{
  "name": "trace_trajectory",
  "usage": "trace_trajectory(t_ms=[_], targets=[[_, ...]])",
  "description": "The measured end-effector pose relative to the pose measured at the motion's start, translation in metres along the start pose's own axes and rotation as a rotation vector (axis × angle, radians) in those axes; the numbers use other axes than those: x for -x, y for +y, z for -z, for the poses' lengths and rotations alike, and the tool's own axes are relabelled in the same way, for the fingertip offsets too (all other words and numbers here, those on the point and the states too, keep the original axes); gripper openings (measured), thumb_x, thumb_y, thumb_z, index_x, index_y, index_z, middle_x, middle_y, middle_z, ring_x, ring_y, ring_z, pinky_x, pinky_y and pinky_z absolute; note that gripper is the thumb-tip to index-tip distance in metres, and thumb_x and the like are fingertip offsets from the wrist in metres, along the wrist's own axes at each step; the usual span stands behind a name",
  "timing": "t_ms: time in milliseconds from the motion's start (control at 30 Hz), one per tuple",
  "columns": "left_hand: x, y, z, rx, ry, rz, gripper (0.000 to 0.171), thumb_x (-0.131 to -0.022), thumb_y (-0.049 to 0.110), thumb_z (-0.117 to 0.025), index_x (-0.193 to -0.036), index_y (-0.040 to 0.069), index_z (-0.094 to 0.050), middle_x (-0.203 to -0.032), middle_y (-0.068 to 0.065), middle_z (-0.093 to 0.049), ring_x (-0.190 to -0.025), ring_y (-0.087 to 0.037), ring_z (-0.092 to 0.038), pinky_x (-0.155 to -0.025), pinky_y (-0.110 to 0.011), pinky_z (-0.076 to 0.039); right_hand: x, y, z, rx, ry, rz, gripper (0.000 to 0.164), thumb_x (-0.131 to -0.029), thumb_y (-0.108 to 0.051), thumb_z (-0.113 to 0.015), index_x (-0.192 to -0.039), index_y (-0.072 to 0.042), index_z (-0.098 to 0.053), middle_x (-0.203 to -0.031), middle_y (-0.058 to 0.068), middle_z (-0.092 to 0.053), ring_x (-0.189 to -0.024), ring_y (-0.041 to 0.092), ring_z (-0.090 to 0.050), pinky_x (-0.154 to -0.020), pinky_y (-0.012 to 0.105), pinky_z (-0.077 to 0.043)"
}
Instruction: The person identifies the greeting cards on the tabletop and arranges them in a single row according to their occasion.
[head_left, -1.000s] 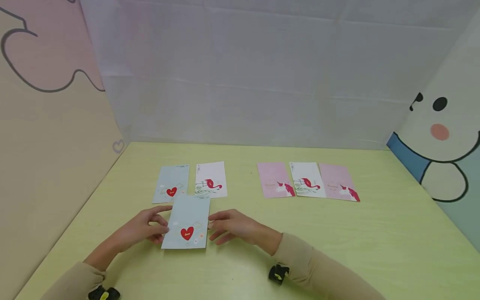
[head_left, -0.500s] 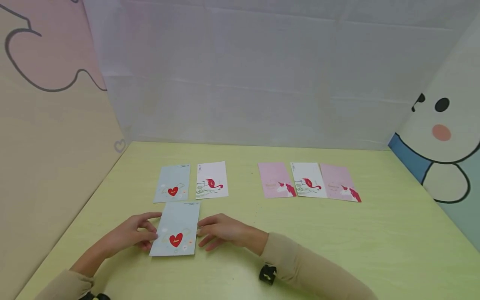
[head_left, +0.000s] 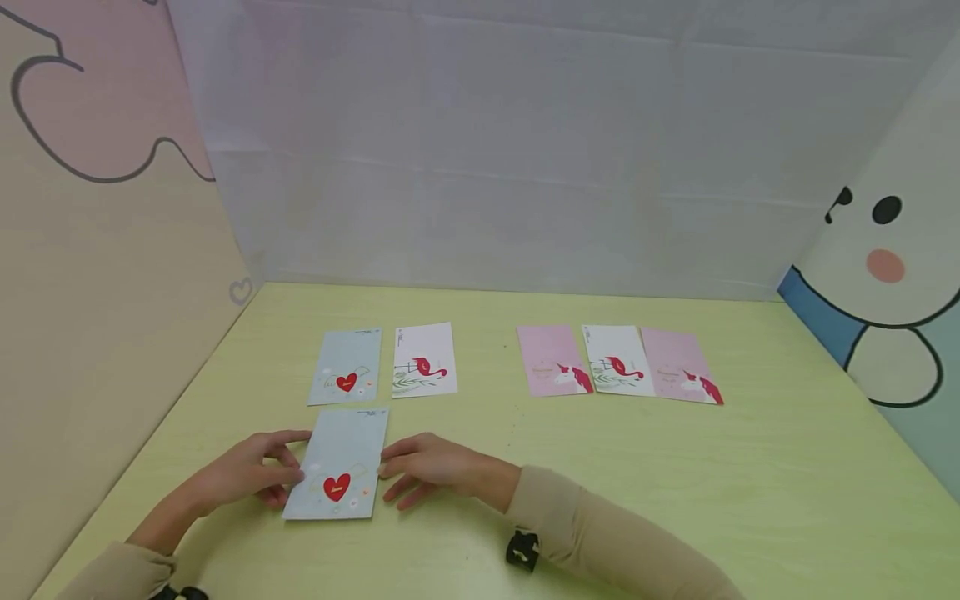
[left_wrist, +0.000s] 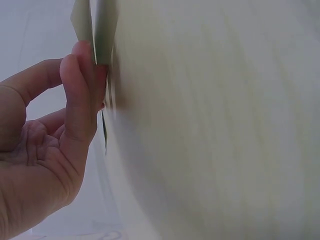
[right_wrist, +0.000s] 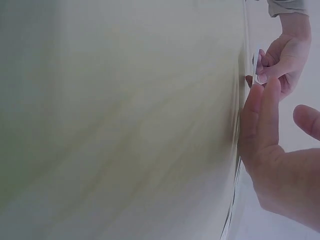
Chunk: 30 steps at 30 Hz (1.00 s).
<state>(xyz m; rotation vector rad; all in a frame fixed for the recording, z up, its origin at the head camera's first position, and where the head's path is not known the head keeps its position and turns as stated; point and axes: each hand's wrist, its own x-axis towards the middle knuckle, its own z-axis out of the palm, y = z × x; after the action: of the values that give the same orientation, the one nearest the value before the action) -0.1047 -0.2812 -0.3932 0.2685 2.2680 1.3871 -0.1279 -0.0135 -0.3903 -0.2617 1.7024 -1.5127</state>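
Observation:
A light-blue card [head_left: 336, 463] with a red heart lies between my two hands, near the left of the table. My left hand [head_left: 243, 473] pinches its left edge, the other fingers partly tucked below. In the left wrist view, the fingers [left_wrist: 80, 95] meet the edge of the card [left_wrist: 104, 37], which looks like two layers standing apart. Against the card's right edge rest the fingertips of my right hand [head_left: 442, 467]. From the right wrist view, the fingers of this hand [right_wrist: 262, 125] look fairly straight, with the thumb apart; the left hand [right_wrist: 287, 57] shows beyond.
Behind the near card lie a matching blue heart card [head_left: 347, 367] and a white flamingo card [head_left: 423, 360]. Farther right, a pink unicorn card [head_left: 553, 358], another flamingo card [head_left: 617, 360] and a second unicorn card [head_left: 678, 365] form a row on the yellow-green table [head_left: 637, 483].
Both hands have moved the near blue card left and towards me. It overlapped the blue card behind it at first and now lies apart from it. The other cards stay put.

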Motion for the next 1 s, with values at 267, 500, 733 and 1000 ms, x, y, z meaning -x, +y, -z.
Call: trace_trajectory(t_ms=[267,500,733,1000], targets=[[0.000,0.004,0.001,-0.096,0.023,0.022,0.064,-0.080,0.009,-0.063,-0.126,-0.018,-0.028,-0.075,-0.010,-0.051,-0.055,-0.025,-0.055,-0.049,-0.034,-0.050,-0.004,-0.002,-0.002,0.005,-0.027,-0.018,0.031,-0.086,-0.013,-0.055,-0.112,0.003,-0.052,-0.093,0.007,-0.060,-0.075,0.023,-0.061,-0.063,0.034,-0.052],[0.002,0.008,-0.002,-0.168,0.051,0.048,0.065,-0.078,0.009,-0.065,-0.126,-0.016,-0.031,-0.072,-0.008,-0.049,-0.052,-0.024,-0.055,-0.048,-0.033,-0.049,-0.005,-0.001,-0.003,0.004,-0.028,-0.024,0.030,-0.086,-0.013,-0.055,-0.112,0.003,-0.052,-0.093,0.007,-0.060,-0.076,0.023,-0.061,-0.062,0.034,-0.052],[0.003,0.007,-0.002,-0.211,0.077,0.043,0.063,-0.077,0.010,-0.066,-0.125,-0.015,-0.034,-0.073,-0.007,-0.049,-0.051,-0.022,-0.055,-0.048,-0.031,-0.049,-0.003,-0.002,-0.002,0.002,-0.031,-0.006,0.033,-0.086,-0.013,-0.054,-0.115,0.003,-0.050,-0.094,0.007,-0.059,-0.077,0.023,-0.060,-0.063,0.035,-0.052],[-0.003,0.011,0.005,-0.200,0.199,-0.068,0.056,-0.081,0.010,-0.062,-0.127,-0.010,-0.036,-0.084,-0.011,-0.054,-0.061,-0.022,-0.059,-0.053,-0.029,-0.050,0.001,-0.010,0.008,-0.062,0.018,0.140,0.038,-0.087,-0.010,-0.053,-0.122,0.002,-0.046,-0.101,0.009,-0.058,-0.084,0.021,-0.059,-0.070,0.034,-0.050]])
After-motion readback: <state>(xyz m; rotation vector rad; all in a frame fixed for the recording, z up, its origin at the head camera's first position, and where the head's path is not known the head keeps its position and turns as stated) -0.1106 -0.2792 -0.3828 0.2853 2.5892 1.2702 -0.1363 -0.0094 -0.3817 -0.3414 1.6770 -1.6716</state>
